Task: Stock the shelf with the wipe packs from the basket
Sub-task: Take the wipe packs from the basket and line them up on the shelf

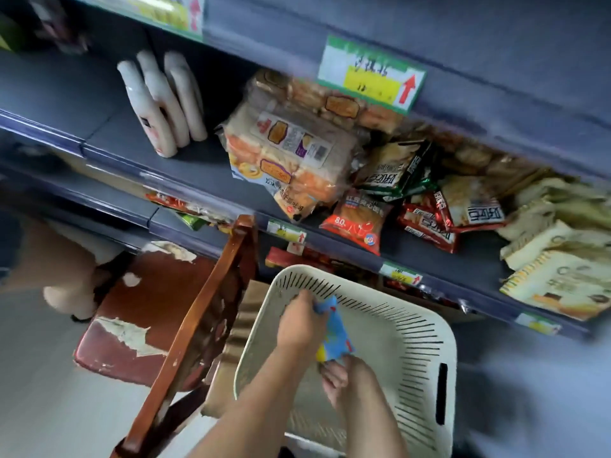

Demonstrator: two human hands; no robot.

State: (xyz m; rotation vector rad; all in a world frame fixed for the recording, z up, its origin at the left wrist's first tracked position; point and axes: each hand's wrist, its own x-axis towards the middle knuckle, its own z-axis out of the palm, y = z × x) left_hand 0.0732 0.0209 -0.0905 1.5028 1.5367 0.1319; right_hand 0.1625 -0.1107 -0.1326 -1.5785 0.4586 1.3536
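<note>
A cream slotted basket [426, 332] sits low at the centre, below the dark blue shelf [205, 180]. Inside it, both my hands hold one blue wipe pack [335, 330] with yellow and red print. My left hand [302, 320] grips the pack's upper end. My right hand [337, 380] grips its lower end, near the basket floor. The frame is motion-blurred, so I cannot tell if other packs lie in the basket.
The shelf carries three white bottles [165, 104] at left, with bare shelf further left. Snack bags [291, 153] fill the middle and right. A worn red wooden chair [185, 312] stands left of the basket. Price tags [372, 76] line the shelf edges.
</note>
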